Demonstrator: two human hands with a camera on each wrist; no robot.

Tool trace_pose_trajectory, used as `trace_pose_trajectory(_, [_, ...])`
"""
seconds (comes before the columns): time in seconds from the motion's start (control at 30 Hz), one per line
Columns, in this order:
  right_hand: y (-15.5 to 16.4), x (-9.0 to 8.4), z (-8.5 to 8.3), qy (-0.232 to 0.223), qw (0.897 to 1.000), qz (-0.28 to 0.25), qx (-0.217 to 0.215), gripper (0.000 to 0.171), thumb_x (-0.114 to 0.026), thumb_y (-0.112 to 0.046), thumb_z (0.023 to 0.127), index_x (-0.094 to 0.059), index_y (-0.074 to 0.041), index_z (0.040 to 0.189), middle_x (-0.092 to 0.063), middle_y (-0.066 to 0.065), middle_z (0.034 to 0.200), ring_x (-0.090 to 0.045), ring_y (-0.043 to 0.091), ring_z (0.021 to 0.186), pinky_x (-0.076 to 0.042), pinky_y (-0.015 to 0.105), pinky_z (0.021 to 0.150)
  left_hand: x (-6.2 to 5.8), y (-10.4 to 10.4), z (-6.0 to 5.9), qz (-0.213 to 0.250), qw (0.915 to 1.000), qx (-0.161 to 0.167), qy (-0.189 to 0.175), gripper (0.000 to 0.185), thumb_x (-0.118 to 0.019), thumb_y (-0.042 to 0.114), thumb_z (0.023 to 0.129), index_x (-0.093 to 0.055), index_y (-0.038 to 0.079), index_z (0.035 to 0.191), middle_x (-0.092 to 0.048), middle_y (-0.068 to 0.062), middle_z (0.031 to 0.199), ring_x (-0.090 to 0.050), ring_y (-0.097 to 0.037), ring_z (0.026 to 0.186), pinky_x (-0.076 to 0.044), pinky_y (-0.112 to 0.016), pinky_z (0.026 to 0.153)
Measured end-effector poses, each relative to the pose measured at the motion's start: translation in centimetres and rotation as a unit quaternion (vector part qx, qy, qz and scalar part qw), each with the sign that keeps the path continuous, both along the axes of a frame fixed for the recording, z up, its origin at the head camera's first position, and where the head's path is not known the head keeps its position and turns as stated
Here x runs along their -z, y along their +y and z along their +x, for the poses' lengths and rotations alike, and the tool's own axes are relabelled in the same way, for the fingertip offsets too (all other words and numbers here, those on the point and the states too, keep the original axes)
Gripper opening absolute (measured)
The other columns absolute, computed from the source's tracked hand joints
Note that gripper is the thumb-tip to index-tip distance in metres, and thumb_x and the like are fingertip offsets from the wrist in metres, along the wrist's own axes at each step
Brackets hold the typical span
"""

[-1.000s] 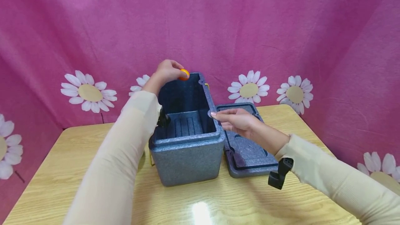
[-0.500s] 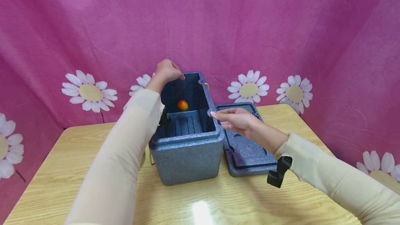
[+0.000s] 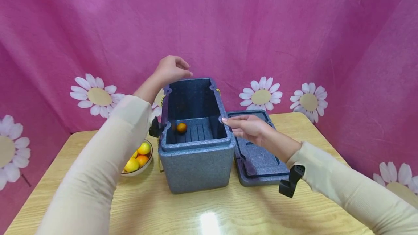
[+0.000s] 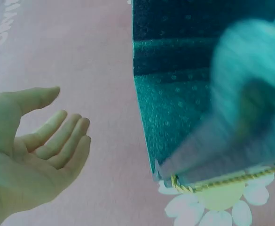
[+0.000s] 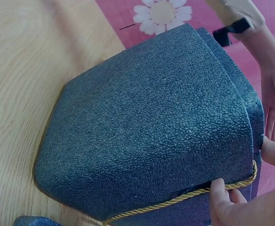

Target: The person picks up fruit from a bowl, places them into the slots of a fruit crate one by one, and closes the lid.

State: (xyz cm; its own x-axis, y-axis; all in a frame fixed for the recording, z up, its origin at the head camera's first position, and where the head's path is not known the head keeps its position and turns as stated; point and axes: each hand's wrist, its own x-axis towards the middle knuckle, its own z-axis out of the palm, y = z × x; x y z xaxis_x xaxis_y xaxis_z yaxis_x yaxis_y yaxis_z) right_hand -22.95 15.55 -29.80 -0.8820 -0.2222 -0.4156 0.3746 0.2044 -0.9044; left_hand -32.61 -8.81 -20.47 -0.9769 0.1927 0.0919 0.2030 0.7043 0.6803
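Observation:
My left hand [image 3: 173, 69] is raised above the far left corner of a dark grey foam box [image 3: 196, 171], with nothing in its fingers. In the left wrist view its fingers are spread and loosely bent, apart from the box wall. One small round orange fruit [image 3: 181, 128] lies on the ribbed box floor, toward the left wall. My right hand [image 3: 249, 128] grips the box's right rim, its thumb on the rim and fingers against the outer wall. In the right wrist view those fingers are by a yellow twisted rope [image 5: 175, 201] along the side.
Left of the box a bowl [image 3: 143, 169] holds several yellow and orange fruits, partly hidden by my left sleeve. The box's lid [image 3: 261, 159] lies flat on the wooden table [image 3: 176, 213] at the right. A pink flowered cloth [image 3: 209, 28] hangs behind.
My left hand let go of the orange fruit, which fell into the box and settled on its floor. That hand then moved up and left, uncovering the bowl. My right hand has stayed put.

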Motion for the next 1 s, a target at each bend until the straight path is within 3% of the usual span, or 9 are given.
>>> trace_pose_trajectory(0.17, [0.1, 0.2, 0.0, -0.002, 1.000, 0.001, 0.002, 0.063, -0.058, -0.030, 0.095, -0.036, 0.003, 0.145, -0.035, 0.018, 0.154, -0.033, 0.033, 0.144, -0.032, 0.039, 0.117, 1.0, -2.1, 1.3, 0.024, 0.9995, 0.009, 0.020, 0.035, -0.061, 0.021, 0.092, -0.059, 0.002, 0.121, -0.064, -0.019, 0.123, -0.059, -0.029, 0.114, -0.048, -0.042, 0.101])
trace_pose_trajectory(0.37, [0.1, 0.4, 0.0, 0.003, 1.000, -0.007, -0.001, 0.064, -0.058, -0.029, 0.095, -0.034, 0.004, 0.145, -0.033, 0.019, 0.155, -0.031, 0.034, 0.145, -0.031, 0.039, 0.118, 3.1, -5.0, 3.7, 0.049, 0.9981, 0.005, 0.037, 0.036, -0.060, 0.024, 0.093, -0.059, 0.002, 0.122, -0.064, -0.020, 0.122, -0.060, -0.030, 0.112, -0.048, -0.041, 0.098])
trace_pose_trajectory(0.5, [0.1, 0.2, 0.1, 0.005, 1.000, -0.008, -0.003, 0.063, -0.057, -0.028, 0.095, -0.035, 0.005, 0.144, -0.032, 0.019, 0.155, -0.029, 0.034, 0.145, -0.030, 0.040, 0.118, 4.8, -7.2, 5.0, 0.048, 0.9978, 0.004, 0.046, 0.037, -0.060, 0.027, 0.094, -0.059, 0.003, 0.121, -0.065, -0.019, 0.120, -0.061, -0.029, 0.108, -0.050, -0.025, 0.087])
trace_pose_trajectory(0.63, [0.0, 0.0, 0.2, 0.007, 1.000, -0.008, -0.005, 0.063, -0.057, -0.028, 0.096, -0.035, 0.005, 0.145, -0.031, 0.019, 0.156, -0.028, 0.035, 0.146, -0.030, 0.040, 0.118, 6.7, -9.3, 6.1, 0.040, 0.9979, 0.001, 0.052, 0.034, -0.061, 0.026, 0.093, -0.060, 0.002, 0.119, -0.067, -0.019, 0.116, -0.063, -0.028, 0.104, -0.045, -0.011, 0.077])
trace_pose_trajectory(0.73, [-0.1, -0.1, 0.2, 0.006, 1.000, -0.005, -0.007, 0.063, -0.057, -0.029, 0.096, -0.035, 0.004, 0.145, -0.030, 0.018, 0.156, -0.029, 0.034, 0.146, -0.030, 0.040, 0.118, 8.2, -10.6, 6.9, 0.031, 0.9987, -0.004, 0.040, 0.035, -0.060, 0.027, 0.094, -0.060, 0.002, 0.119, -0.066, -0.019, 0.117, -0.063, -0.029, 0.104, -0.046, -0.013, 0.079])
trace_pose_trajectory(0.9, [-0.1, -0.1, 0.1, 0.009, 1.000, -0.006, -0.013, 0.063, -0.056, -0.028, 0.096, -0.034, 0.005, 0.145, -0.030, 0.018, 0.156, -0.028, 0.034, 0.146, -0.029, 0.040, 0.119, 10.4, -12.6, 8.7, 0.014, 0.9996, -0.018, 0.016, 0.040, -0.059, 0.033, 0.094, -0.059, 0.003, 0.121, -0.065, -0.019, 0.119, -0.062, -0.031, 0.107, -0.051, -0.029, 0.087])
trace_pose_trajectory(1.0, [-0.1, -0.1, 0.1, 0.012, 1.000, -0.009, -0.013, 0.063, -0.056, -0.027, 0.096, -0.033, 0.006, 0.145, -0.030, 0.019, 0.156, -0.028, 0.035, 0.146, -0.029, 0.040, 0.119, 11.6, -13.5, 9.7, 0.007, 0.9996, -0.024, 0.011, 0.039, -0.060, 0.031, 0.094, -0.060, 0.002, 0.120, -0.066, -0.020, 0.117, -0.063, -0.032, 0.106, -0.050, -0.028, 0.087])
